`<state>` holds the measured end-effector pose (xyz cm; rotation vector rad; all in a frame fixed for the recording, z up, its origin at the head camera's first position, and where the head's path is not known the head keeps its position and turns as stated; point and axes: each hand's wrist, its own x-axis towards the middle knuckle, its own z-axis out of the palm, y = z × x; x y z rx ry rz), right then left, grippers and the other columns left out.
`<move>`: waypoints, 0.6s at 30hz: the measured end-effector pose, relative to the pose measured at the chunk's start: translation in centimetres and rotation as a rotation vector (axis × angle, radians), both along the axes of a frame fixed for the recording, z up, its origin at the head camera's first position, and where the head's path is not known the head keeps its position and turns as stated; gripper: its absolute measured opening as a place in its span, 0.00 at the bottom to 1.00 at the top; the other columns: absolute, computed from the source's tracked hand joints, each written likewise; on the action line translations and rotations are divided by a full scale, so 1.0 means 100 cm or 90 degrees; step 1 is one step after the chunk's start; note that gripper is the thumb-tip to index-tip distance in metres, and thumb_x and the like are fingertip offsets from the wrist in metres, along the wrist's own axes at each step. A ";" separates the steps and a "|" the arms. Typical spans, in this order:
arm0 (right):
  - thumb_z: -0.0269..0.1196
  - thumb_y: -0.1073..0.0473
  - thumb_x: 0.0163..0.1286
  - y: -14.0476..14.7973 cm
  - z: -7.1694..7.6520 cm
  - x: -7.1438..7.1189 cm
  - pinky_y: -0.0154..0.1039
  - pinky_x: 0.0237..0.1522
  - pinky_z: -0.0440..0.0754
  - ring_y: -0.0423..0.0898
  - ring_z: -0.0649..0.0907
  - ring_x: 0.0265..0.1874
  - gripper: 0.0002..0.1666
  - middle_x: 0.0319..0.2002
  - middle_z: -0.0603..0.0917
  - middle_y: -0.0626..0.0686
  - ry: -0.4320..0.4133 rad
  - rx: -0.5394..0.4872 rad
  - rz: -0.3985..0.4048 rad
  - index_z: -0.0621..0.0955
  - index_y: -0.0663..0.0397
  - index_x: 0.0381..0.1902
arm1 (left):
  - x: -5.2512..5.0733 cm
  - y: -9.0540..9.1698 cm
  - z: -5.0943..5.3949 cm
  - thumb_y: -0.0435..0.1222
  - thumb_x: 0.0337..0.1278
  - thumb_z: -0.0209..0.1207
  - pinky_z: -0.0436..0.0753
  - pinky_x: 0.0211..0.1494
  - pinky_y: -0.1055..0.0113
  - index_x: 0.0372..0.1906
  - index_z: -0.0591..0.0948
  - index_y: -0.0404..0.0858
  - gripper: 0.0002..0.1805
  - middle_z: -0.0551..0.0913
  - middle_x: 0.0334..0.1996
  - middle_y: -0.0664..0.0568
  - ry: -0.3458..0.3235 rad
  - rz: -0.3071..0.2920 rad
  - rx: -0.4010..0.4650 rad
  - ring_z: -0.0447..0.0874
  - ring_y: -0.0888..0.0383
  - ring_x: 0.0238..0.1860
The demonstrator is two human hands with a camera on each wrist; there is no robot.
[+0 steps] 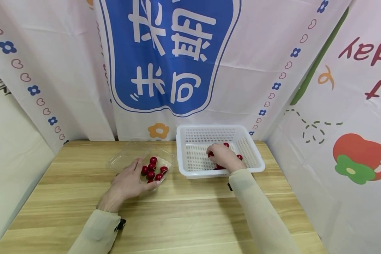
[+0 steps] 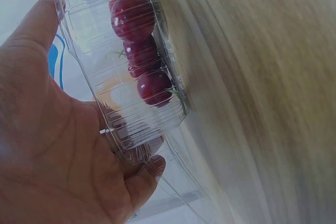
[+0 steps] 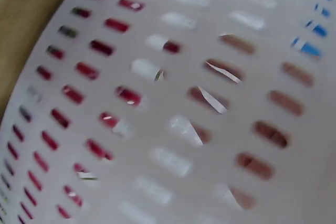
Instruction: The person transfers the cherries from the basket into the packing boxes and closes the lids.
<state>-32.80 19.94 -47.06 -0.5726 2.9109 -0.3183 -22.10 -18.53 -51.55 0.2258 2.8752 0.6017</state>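
My left hand [image 1: 127, 183] grips a clear plastic box [image 1: 168, 164], its thumb and fingers on opposite walls. Several red cherries [image 1: 150, 174] lie in the box; the left wrist view shows the cherries [image 2: 134, 18] through its ribbed wall, with the palm [image 2: 58, 129] alongside. Inside a white slotted basket [image 1: 190, 173], my right hand [image 1: 225, 157] reaches down with curled fingers around a cherry [image 1: 211, 154]. Other cherries [image 1: 239, 157] lie around it. In the right wrist view the basket wall [image 3: 315, 182] hides most of the hand, and skin shows through its slots.
The box's clear lid [image 1: 125, 155] lies folded back on the wooden table [image 1: 184, 211], behind my left hand. A printed curtain [image 1: 257, 46] hangs behind the table, close to the basket's far rim. Another printed sheet [image 1: 324, 176] stands along the right side.
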 end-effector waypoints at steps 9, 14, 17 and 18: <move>0.73 0.65 0.84 -0.016 0.011 0.008 0.53 0.73 0.92 0.55 0.94 0.63 0.14 0.59 0.97 0.56 0.043 -0.011 0.031 0.94 0.59 0.63 | 0.000 0.000 0.001 0.81 0.67 0.66 0.69 0.90 0.20 0.95 0.51 0.24 0.79 0.52 0.95 0.23 0.007 -0.002 -0.002 0.60 0.18 0.91; 0.72 0.66 0.84 -0.025 0.016 0.014 0.52 0.70 0.94 0.54 0.95 0.61 0.12 0.57 0.98 0.56 0.077 -0.021 0.063 0.95 0.58 0.60 | 0.000 -0.001 0.000 0.81 0.67 0.66 0.70 0.89 0.21 0.95 0.51 0.24 0.79 0.53 0.95 0.23 0.009 -0.003 -0.003 0.60 0.18 0.91; 0.72 0.66 0.85 -0.030 0.019 0.016 0.51 0.68 0.94 0.55 0.95 0.59 0.11 0.56 0.98 0.56 0.101 -0.024 0.078 0.95 0.57 0.58 | 0.000 -0.001 0.000 0.82 0.67 0.65 0.71 0.89 0.21 0.95 0.51 0.24 0.80 0.53 0.95 0.22 0.011 -0.005 -0.005 0.60 0.18 0.91; 0.72 0.66 0.85 -0.032 0.019 0.017 0.52 0.68 0.94 0.55 0.95 0.59 0.11 0.56 0.98 0.56 0.107 -0.026 0.080 0.95 0.57 0.58 | 0.000 -0.001 0.000 0.82 0.66 0.65 0.70 0.89 0.21 0.95 0.51 0.24 0.80 0.53 0.95 0.22 0.012 -0.005 -0.004 0.60 0.18 0.91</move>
